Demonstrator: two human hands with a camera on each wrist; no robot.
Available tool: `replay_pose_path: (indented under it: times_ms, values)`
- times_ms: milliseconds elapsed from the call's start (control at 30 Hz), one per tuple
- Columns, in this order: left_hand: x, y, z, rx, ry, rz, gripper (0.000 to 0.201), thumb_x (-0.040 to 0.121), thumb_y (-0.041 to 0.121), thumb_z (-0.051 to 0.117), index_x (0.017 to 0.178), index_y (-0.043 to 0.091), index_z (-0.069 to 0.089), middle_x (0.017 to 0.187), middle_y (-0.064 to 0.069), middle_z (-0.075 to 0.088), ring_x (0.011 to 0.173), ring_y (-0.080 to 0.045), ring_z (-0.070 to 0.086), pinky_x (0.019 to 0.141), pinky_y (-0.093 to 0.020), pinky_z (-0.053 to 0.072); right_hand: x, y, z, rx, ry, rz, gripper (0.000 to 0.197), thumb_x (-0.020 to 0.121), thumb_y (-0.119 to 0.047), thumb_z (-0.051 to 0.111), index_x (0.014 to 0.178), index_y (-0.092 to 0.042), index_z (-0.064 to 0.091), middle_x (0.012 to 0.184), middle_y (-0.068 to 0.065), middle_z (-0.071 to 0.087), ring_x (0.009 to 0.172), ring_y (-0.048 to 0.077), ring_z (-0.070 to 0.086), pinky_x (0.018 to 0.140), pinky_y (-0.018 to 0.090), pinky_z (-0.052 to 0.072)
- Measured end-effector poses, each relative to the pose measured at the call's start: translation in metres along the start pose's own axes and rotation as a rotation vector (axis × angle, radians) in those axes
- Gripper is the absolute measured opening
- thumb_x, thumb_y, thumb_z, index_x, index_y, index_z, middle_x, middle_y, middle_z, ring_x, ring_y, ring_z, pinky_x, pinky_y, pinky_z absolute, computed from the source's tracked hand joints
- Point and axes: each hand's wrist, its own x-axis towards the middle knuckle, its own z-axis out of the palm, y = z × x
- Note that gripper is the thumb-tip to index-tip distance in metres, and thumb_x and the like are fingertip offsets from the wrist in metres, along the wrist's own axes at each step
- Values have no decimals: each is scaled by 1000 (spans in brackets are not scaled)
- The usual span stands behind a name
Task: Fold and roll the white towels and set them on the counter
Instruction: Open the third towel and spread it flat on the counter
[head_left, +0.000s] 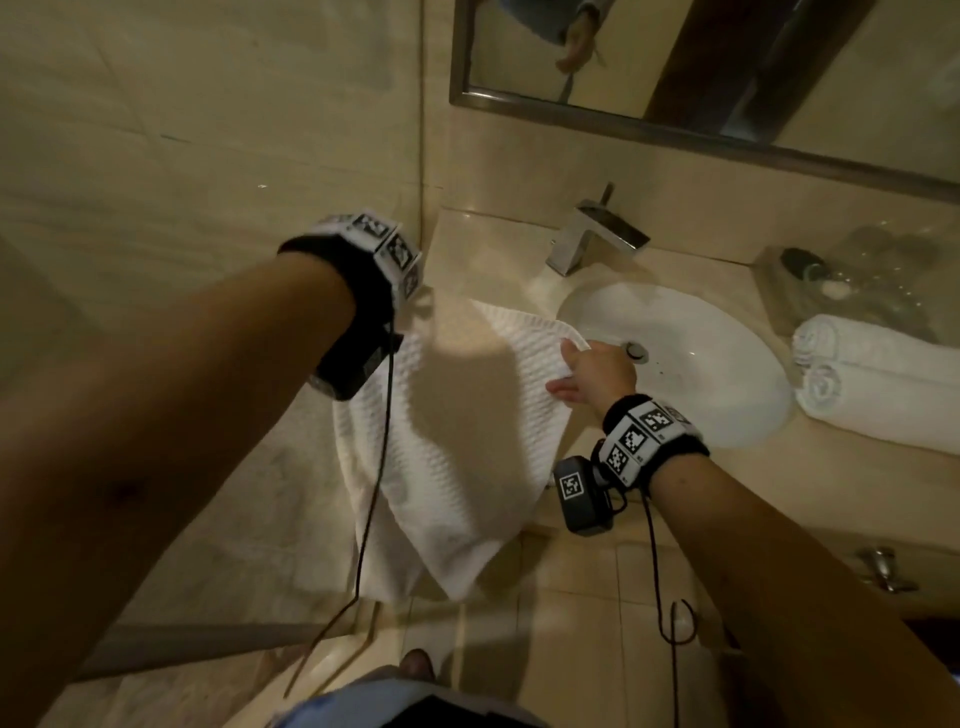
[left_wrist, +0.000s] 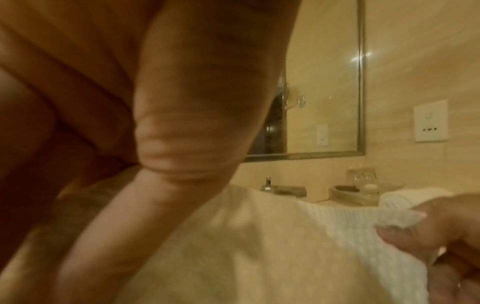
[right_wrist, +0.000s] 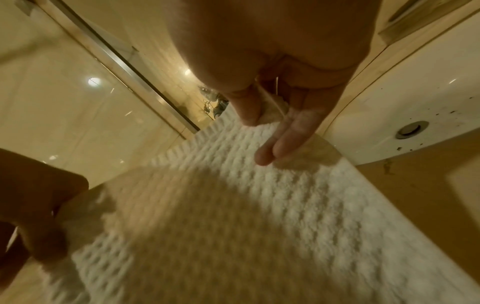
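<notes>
White waffle towel (head_left: 457, 447) is spread over the counter (head_left: 587, 525) edge left of the sink (head_left: 727, 415), both my hands pinching far corners: left hand (left_wrist: 182, 102), right hand (head_left: 592, 371). Two rolled towels (head_left: 878, 384) done at right; this one's barely started.

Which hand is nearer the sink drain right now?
Right. The right hand pinches the towel corner at the basin's edge beside the drain; the left hand holds the opposite corner, farther away.
</notes>
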Motion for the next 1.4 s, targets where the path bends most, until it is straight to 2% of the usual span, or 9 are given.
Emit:
replay_pose_path:
  times_ms: [200, 300, 467, 567, 700, 800, 1033, 1267, 1400]
  values:
    - [52, -2, 16, -229, 90, -47, 25, 91, 30, 53, 100, 10, 64, 106, -14, 63, 94, -37, 63, 77, -45, 55, 5, 8, 0, 117, 178, -96, 21, 97, -22, 54, 76, -17, 57, 89, 17, 68, 74, 29, 71, 76, 39, 60]
    - [58, 11, 47, -292, 15, -15, 12, 88, 21, 55, 83, 10, 56, 96, -15, 64, 85, -34, 63, 77, -40, 54, 8, 20, 7, 55, 224, -209, 23, 96, -24, 55, 75, -18, 61, 76, 6, 68, 73, 23, 72, 82, 44, 58]
    - [51, 14, 39, -493, -44, -66, 20, 94, 28, 56, 83, 14, 63, 108, -10, 63, 89, -26, 58, 90, -41, 51, 14, 8, 4, -111, 337, -341, 27, 101, -26, 47, 109, -8, 65, 102, 14, 67, 83, 19, 60, 55, -1, 39]
    - [55, 1, 28, -750, 14, -134, 26, 98, 38, 46, 103, 17, 63, 114, -3, 59, 100, -24, 58, 91, -33, 46, 22, -2, 2, -181, 386, -395, 31, 100, -30, 44, 111, -9, 63, 108, 15, 64, 98, 28, 60, 79, 21, 45]
    - [57, -7, 21, -647, 132, -151, 27, 92, 35, 51, 92, 11, 65, 86, -8, 61, 89, -30, 61, 80, -30, 49, 30, -14, 5, -210, 404, -446, 34, 98, -38, 43, 108, -13, 64, 102, 15, 66, 94, 31, 63, 89, 37, 49]
    - [59, -4, 19, -562, 207, -185, 26, 91, 17, 55, 106, -3, 65, 112, -21, 64, 105, -35, 61, 79, -34, 46, 37, -17, 8, -212, 421, -470, 33, 99, -35, 44, 112, -12, 64, 104, 13, 66, 97, 28, 62, 83, 26, 45]
    - [88, -1, 7, -620, 350, -254, 40, 89, 28, 60, 107, -8, 60, 115, -25, 58, 106, -41, 57, 85, -39, 48, 78, -12, 11, -145, 440, -403, 33, 102, -31, 40, 120, -13, 61, 115, 10, 64, 107, 25, 57, 69, 14, 24]
    - [151, 8, 24, -491, 204, -255, 29, 92, 12, 50, 114, -6, 57, 122, -23, 46, 111, -41, 50, 91, -46, 45, 142, -22, 21, -211, 338, -365, 31, 102, -27, 43, 116, -6, 62, 113, 15, 65, 103, 24, 59, 65, 6, 31]
    - [177, 5, 32, -340, 53, -249, 18, 94, 11, 49, 104, 1, 60, 109, -18, 54, 104, -35, 52, 81, -41, 45, 173, -26, 29, -257, 93, -230, 31, 97, -30, 52, 117, -8, 61, 112, 14, 67, 99, 29, 65, 90, 35, 51]
